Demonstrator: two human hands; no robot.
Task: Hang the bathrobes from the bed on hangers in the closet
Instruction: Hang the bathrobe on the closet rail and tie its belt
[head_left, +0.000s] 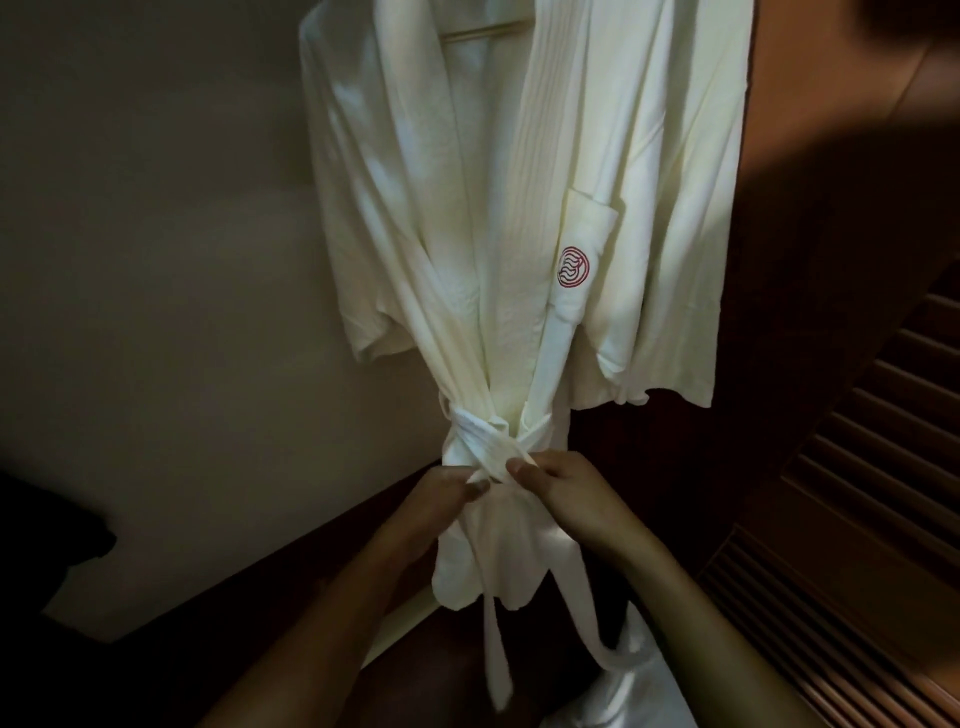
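Observation:
A white bathrobe (498, 234) with a red round logo on its chest pocket hangs in front of me on a wooden hanger (485, 30), whose bar shows inside the collar. Its white belt (480, 447) is wrapped around the waist and crossed into a knot. My left hand (441, 501) pinches the belt at the knot from the left. From the right, my right hand (558, 486) grips the belt at the same knot. Two loose belt ends hang down below my hands.
A pale closet wall (171, 291) stands behind the robe on the left. A dark wooden louvred door (852, 493) stands at the right. Something white and shiny (628, 691) lies low at the bottom, beneath the robe. A dark shape fills the left lower corner.

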